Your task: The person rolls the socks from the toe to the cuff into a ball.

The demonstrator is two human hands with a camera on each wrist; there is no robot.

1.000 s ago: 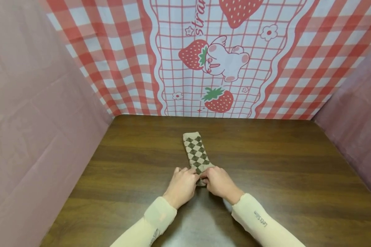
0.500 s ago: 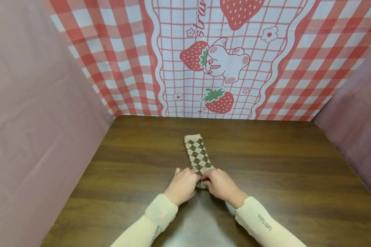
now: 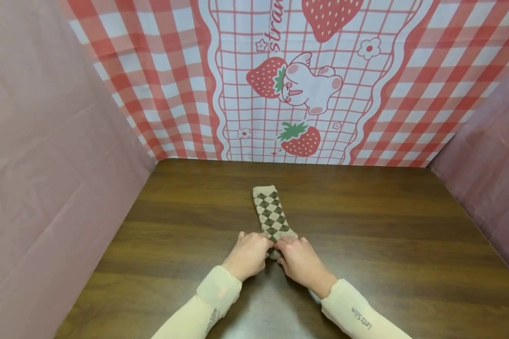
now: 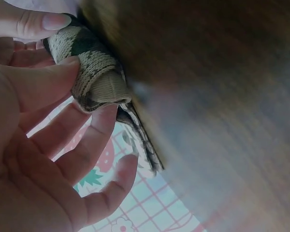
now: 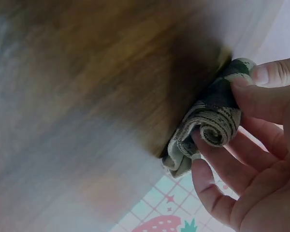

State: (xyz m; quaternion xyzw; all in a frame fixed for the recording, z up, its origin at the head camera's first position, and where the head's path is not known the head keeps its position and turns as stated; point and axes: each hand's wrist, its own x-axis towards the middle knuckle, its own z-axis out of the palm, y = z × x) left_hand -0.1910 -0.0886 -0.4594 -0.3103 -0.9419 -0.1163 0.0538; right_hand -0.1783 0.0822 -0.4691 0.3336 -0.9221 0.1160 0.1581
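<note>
My right grip [image 3: 300,261] just crept further over the rolled near end of this diamond-patterned sock [image 3: 270,212], hiding more of it. Both it and my left grip [image 3: 248,254] pinch the roll. Rest's flat on the table [image 3: 386,226], so probably only partway rolled.

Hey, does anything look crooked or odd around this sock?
Only the cloth behind the table: its lettering and cartoon animal lie sideways, as if hung turned. The sock, rolled at its near end in both hands, shows no visible damage.

Sock [image 3: 271,213] on table [image 3: 377,221] between left drape [image 3: 55,141] and right drape [image 3: 489,160], backdrop [image 3: 246,113] behind.
</note>
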